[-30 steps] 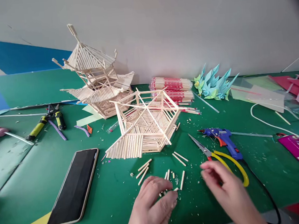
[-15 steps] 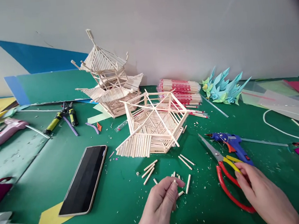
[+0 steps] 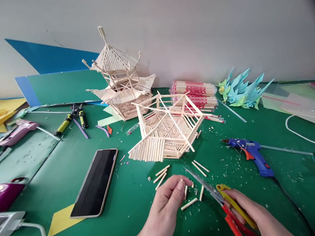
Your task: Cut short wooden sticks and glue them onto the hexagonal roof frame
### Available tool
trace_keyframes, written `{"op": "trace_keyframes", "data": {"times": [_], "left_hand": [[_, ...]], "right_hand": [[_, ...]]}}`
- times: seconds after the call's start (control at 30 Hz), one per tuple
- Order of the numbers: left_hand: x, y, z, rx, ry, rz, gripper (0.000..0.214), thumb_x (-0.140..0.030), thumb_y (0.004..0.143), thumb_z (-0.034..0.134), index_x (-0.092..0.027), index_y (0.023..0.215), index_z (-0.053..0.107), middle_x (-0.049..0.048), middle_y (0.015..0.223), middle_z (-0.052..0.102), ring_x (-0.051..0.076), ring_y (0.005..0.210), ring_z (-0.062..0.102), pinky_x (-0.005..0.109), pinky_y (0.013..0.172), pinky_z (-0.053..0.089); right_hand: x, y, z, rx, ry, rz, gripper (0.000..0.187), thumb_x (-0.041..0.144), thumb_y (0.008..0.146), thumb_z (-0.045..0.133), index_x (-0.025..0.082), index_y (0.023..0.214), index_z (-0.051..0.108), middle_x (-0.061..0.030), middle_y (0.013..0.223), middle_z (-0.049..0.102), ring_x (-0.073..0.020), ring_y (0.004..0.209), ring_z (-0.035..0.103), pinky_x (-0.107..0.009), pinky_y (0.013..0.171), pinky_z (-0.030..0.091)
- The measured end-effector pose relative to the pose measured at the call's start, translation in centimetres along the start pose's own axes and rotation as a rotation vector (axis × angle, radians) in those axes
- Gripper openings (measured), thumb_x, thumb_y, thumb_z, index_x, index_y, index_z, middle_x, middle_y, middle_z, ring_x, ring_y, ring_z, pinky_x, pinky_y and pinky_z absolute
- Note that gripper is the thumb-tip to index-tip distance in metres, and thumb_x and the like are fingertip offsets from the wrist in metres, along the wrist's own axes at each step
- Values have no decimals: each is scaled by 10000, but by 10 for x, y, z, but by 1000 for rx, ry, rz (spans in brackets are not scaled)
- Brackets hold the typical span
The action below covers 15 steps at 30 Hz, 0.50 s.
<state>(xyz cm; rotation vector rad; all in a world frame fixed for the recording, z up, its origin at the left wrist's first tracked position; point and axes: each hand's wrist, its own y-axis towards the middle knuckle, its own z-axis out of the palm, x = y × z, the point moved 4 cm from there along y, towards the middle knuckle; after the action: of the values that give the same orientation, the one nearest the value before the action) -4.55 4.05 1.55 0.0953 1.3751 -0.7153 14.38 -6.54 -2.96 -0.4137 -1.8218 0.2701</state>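
My left hand [image 3: 169,201] is closed in a pinch on a short wooden stick [image 3: 182,182], held just above the green mat. My right hand [image 3: 251,214] grips the yellow and red handles of the scissors [image 3: 208,189], whose blades point up-left toward the pinched stick. Several cut stick pieces [image 3: 188,203] lie on the mat around both hands. Just beyond them sits a hexagonal stick frame [image 3: 167,132] with a sloping roof panel on its left side. A finished stick pagoda [image 3: 118,81] stands behind it by the wall.
A black phone [image 3: 95,182] lies left of my hands. A blue glue gun [image 3: 250,152] lies to the right, its cord trailing toward me. Bundled chopsticks [image 3: 194,94], paper cranes [image 3: 242,90], yellow-handled pliers [image 3: 69,120], a pink glue gun [image 3: 17,130] and coloured paper sheets crowd the mat's edges.
My right hand picked the scissors up from beside the glue gun and brought them left, blades toward the left hand. My left hand lifted a stick in a pinch. The view shifted left.
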Motion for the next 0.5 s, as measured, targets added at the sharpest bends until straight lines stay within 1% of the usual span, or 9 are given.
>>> {"op": "trace_keyframes", "data": {"times": [0.07,0.17,0.23,0.33,0.5], "left_hand": [[-3,-1,-1,0,40,23,271,-378,857,423,-172,817,596,-54,585,338,114,558,257,246,512,224],[-6,-1,-2,-6,118,78,257,-345,855,438,-178,761,610,-40,622,400,115,582,315,230,535,279],[-6,-2,-3,-1,166,103,243,-324,862,429,-184,814,622,-24,674,456,124,626,368,222,571,322],[-3,-2,-4,14,241,130,237,-303,875,403,-193,896,612,3,748,525,144,688,427,225,619,362],[-2,-2,-5,31,328,202,205,-253,878,400,-192,850,593,4,749,553,141,677,456,213,620,379]], "right_hand": [[0,0,-5,16,-138,-43,742,229,497,725,289,1208,519,-93,1054,648,-276,765,651,-294,634,531],[2,0,-12,47,-376,-105,767,197,524,700,256,1256,479,-104,1166,596,-319,919,615,-281,657,533],[2,-1,-12,68,-478,-137,793,184,541,684,246,1291,435,-102,1224,560,-337,1023,566,-290,708,532],[2,-4,-10,88,-552,-196,789,202,575,673,222,1315,400,-114,1267,523,-339,1091,522,-310,788,514],[4,-6,-8,110,-611,-218,745,325,654,649,156,1329,382,-168,1308,468,-334,1099,518,-328,827,501]]}}
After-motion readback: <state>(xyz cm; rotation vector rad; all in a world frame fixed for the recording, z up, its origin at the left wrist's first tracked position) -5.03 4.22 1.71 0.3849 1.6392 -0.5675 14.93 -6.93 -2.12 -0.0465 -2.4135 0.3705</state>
